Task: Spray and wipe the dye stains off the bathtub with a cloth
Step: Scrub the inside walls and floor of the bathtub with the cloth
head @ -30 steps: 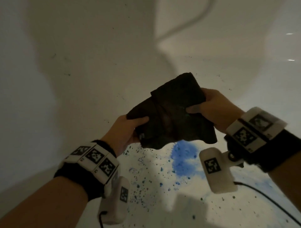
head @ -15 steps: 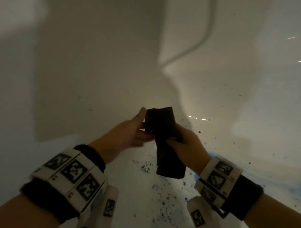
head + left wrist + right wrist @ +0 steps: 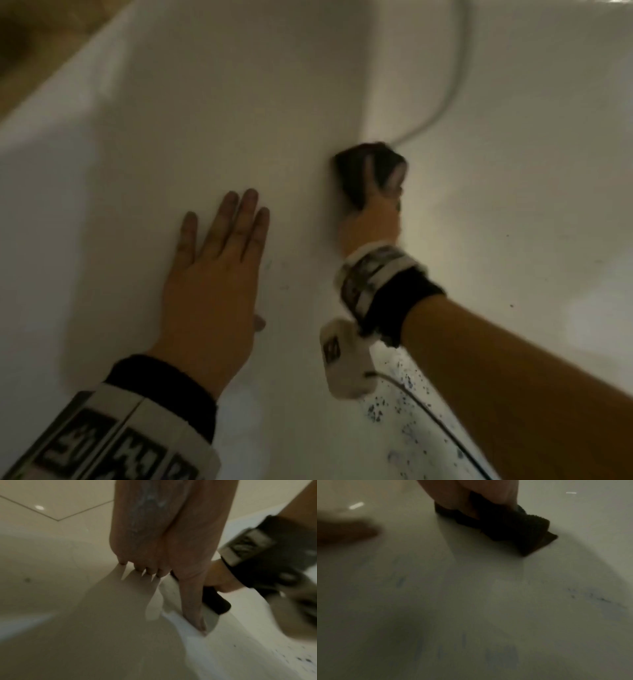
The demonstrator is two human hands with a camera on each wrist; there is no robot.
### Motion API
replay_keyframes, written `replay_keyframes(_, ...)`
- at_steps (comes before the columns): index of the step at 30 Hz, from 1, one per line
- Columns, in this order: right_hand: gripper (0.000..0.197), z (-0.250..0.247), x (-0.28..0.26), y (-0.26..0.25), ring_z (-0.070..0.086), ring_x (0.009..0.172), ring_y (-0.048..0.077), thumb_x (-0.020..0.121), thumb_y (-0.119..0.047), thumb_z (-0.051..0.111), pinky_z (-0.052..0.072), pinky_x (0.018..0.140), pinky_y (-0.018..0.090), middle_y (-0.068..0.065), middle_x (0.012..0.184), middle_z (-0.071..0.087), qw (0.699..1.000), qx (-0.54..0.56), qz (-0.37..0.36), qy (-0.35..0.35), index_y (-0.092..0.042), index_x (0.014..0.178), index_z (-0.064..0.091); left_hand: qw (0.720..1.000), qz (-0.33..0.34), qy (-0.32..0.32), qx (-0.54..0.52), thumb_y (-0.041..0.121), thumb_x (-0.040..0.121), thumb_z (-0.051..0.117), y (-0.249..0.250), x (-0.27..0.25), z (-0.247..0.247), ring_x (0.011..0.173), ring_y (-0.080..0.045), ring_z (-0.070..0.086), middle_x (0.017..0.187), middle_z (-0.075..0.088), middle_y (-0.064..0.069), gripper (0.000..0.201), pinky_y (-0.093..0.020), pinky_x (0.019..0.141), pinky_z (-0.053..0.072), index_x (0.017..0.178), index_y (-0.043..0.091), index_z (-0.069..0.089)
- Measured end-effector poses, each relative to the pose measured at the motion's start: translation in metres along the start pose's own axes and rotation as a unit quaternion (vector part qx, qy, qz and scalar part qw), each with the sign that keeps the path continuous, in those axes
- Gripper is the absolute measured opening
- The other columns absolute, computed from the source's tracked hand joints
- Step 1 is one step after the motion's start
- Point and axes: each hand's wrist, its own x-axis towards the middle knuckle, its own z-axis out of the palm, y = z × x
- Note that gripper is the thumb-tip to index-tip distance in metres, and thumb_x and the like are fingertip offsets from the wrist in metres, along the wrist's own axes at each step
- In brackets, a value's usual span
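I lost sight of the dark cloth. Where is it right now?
In the head view, the cloth is under the right hand, pressed against the bathtub wall, right of the flat left hand.

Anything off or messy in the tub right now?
Yes: blue dye specks are spattered on the white bathtub floor below the right hand, which presses the dark cloth higher up the wall, away from them. The left hand lies flat on the wall.

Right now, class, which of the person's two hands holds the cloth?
The right hand presses the dark cloth against the bathtub; the left hand lies flat on it, holding nothing.
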Motion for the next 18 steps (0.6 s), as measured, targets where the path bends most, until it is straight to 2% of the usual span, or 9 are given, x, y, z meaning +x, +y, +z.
replay_keyframes(2,0.073,0.029,-0.047,0.001,0.003,0.143,0.034,0.083,0.01,0.035,0.006,0.115,0.035,0.008,0.156,-0.003,0.99,-0.067,-0.115,-0.039,-0.027,0.146,0.025,0.999,-0.014,-0.041,0.022,0.045,0.074,0.071,0.0,-0.001,-0.007,0.141,-0.023,-0.023,0.147,-0.035,-0.009,0.124,-0.045,0.112,-0.013,0.136,0.013,-0.031)
replay_keyframes(5,0.065,0.045,-0.126,0.027,0.014,0.141,0.039,0.08,-0.003,0.03,0.016,0.108,0.054,0.008,0.154,0.011,0.968,-0.05,-0.237,-0.064,-0.024,0.141,0.037,0.994,-0.014,-0.094,0.048,0.031,0.089,0.052,0.0,0.0,-0.014,0.137,-0.022,-0.033,0.134,-0.049,-0.005,0.102,-0.046,0.112,-0.014,0.123,0.014,-0.042)
replay_keyframes(9,0.045,0.028,-0.195,0.082,0.015,0.142,0.033,0.095,-0.011,0.033,0.02,0.111,0.044,0.006,0.152,0.025,0.914,-0.095,-0.354,-0.176,-0.025,0.135,0.046,0.988,-0.027,-0.147,0.044,0.021,0.087,0.05,0.003,-0.002,-0.021,0.138,-0.024,-0.03,0.14,-0.045,-0.008,0.1,-0.046,0.113,-0.012,0.133,0.011,-0.038)
replay_keyframes(11,0.034,0.01,-0.211,0.11,0.026,0.139,0.031,0.102,-0.024,0.029,0.032,0.107,0.042,0.002,0.147,0.036,0.88,-0.109,-0.401,-0.231,-0.029,0.129,0.049,0.989,-0.03,-0.141,0.036,0.018,0.085,0.052,0.007,-0.004,-0.022,0.14,-0.024,-0.027,0.145,-0.039,-0.009,0.1,-0.046,0.114,-0.011,0.135,0.01,-0.034)
replay_keyframes(13,0.029,-0.016,-0.212,0.132,0.032,0.136,0.025,0.1,-0.027,0.035,0.045,0.098,0.034,-0.005,0.145,0.039,0.85,-0.161,-0.418,-0.276,-0.035,0.124,0.048,0.987,-0.025,-0.152,0.049,0.027,0.085,0.057,0.013,-0.006,-0.02,0.14,-0.025,-0.026,0.142,-0.041,-0.009,0.105,-0.047,0.114,-0.011,0.134,0.008,-0.034)
replay_keyframes(14,0.032,-0.032,-0.209,0.14,0.033,0.135,0.021,0.095,-0.024,0.041,0.048,0.096,0.033,-0.008,0.144,0.039,0.849,-0.174,-0.417,-0.275,-0.036,0.123,0.048,0.984,-0.014,-0.165,0.06,0.032,0.086,0.057,0.021,-0.008,-0.018,0.14,-0.025,-0.027,0.141,-0.043,-0.01,0.106,-0.047,0.113,-0.012,0.131,0.007,-0.036)
replay_keyframes(15,0.038,-0.051,-0.202,0.143,0.036,0.134,0.019,0.089,-0.02,0.047,0.047,0.099,0.035,-0.008,0.143,0.041,0.873,-0.165,-0.368,-0.275,-0.037,0.123,0.051,0.982,0.005,-0.176,0.069,0.035,0.087,0.056,0.031,-0.009,-0.015,0.139,-0.026,-0.028,0.141,-0.043,-0.012,0.106,-0.048,0.113,-0.013,0.13,0.006,-0.037)
replay_keyframes(17,0.036,-0.09,-0.173,0.133,0.054,0.12,0.015,0.085,-0.022,0.057,0.043,0.103,0.038,-0.005,0.127,0.06,0.95,-0.074,-0.157,-0.261,-0.038,0.117,0.06,0.976,0.05,-0.193,0.092,0.035,0.089,0.054,0.054,-0.009,-0.007,0.138,-0.028,-0.03,0.142,-0.043,-0.015,0.105,-0.049,0.112,-0.014,0.134,0.004,-0.036)
replay_keyframes(18,0.032,-0.105,-0.153,0.128,0.062,0.107,0.015,0.085,-0.026,0.059,0.045,0.1,0.038,-0.003,0.114,0.067,0.967,-0.038,-0.039,-0.248,-0.033,0.115,0.063,0.973,0.069,-0.199,0.099,0.034,0.09,0.053,0.065,-0.009,-0.001,0.138,-0.029,-0.03,0.142,-0.043,-0.015,0.104,-0.049,0.111,-0.015,0.136,0.003,-0.034)
